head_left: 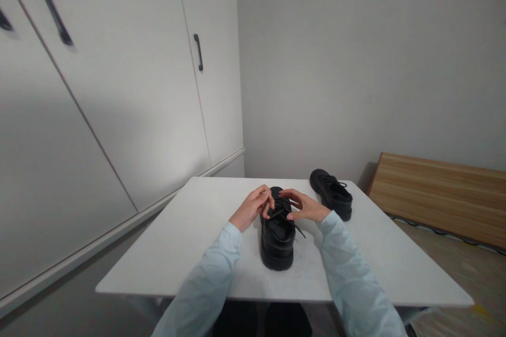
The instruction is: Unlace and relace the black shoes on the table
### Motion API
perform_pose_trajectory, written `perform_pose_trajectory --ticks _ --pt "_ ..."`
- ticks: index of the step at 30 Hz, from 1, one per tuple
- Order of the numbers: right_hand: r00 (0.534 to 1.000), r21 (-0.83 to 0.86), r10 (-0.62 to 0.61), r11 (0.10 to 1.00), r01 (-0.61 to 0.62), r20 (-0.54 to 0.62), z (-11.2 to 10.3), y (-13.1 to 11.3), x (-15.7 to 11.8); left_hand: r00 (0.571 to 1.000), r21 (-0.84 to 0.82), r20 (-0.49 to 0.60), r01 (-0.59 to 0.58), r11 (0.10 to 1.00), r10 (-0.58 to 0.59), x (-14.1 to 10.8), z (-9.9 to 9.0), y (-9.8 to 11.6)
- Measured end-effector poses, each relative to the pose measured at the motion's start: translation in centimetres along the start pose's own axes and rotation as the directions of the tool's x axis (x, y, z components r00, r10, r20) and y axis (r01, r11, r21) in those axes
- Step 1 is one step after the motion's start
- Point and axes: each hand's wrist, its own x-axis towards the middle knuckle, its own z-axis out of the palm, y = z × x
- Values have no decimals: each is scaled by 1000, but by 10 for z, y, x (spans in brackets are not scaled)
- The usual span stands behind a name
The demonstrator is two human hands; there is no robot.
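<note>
A black lace-up shoe (277,250) rests on the white table in front of me, its heel towards me and its toe pointing away. My left hand (255,206) is at the left of the lacing, thumb and fingers pinched on a black shoelace (277,214) that crosses above the shoe's opening. On the other side, my right hand (304,205) hovers close to the laces, thumb and fingers apart in a curve. One loose lace end hangs past the shoe's right side, below my right hand. My fingers partly cover the lacing.
A second black shoe (336,196) stands at the table's back right, its laces tied. The white table (190,242) reaches back towards a grey wall. White cabinets (118,89) with dark handles line the left. A wood-grain board (438,195) leans at the right.
</note>
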Motion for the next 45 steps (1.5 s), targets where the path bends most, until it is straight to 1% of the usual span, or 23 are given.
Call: perform_pose_trajectory --ticks 5,9,14,16,18,20,22,24,27,29,31,33,37,40,42,45 --pt "1000 -10 -1 1000 1 10 -1 2 1 999 18 14 41 999 -41 -2 -5 2" --pt "1000 -12 17 1000 -17 0 0 -1 0 997 37 32 63 997 -64 -3 -8 1" --pt "999 -23 44 999 -44 -24 -1 -5 -2 998 75 7 64 995 -65 -2 -11 1" --pt "999 -15 31 999 -31 -40 -2 -5 -2 997 95 -20 73 993 -72 -1 -12 1" --pt "997 -10 -22 1000 21 -71 -3 -4 -1 995 119 -60 92 989 -85 0 -12 1" --pt "989 -25 -72 997 69 -129 -5 -4 0 989 142 -116 109 984 -92 2 -12 -1" --pt "975 -53 -65 997 55 -215 -6 -4 2 977 154 -197 107 982 -76 4 -13 -3" --pt "950 -73 -28 997 6 -312 -7 -4 4 959 152 -279 87 984 -42 6 -14 -4" --pt "908 -80 -13 996 -23 -418 -8 -2 5 915 148 -401 27 989 35 7 -20 -6" --pt "888 -81 -18 996 -22 -459 -9 -1 6 873 164 -480 -6 986 85 8 -24 -7" --pt "876 -87 -23 996 -22 -482 -9 0 7 842 201 -526 -10 979 117 10 -26 -8" --pt "873 -105 -30 994 -25 -486 -8 1 8 838 254 -531 13 967 128 11 -27 -12" --pt "883 -155 -38 987 -40 -469 -5 4 10 872 386 -472 76 920 126 14 -25 -22" --pt "891 -175 -49 984 -34 -451 -1 6 12 895 483 -425 96 870 137 16 -23 -29" --pt "897 -170 -50 985 -28 -439 1 7 13 905 521 -402 101 848 139 17 -22 -33" --pt "903 -161 -48 987 -24 -427 3 9 15 911 532 -395 121 838 119 18 -21 -36"
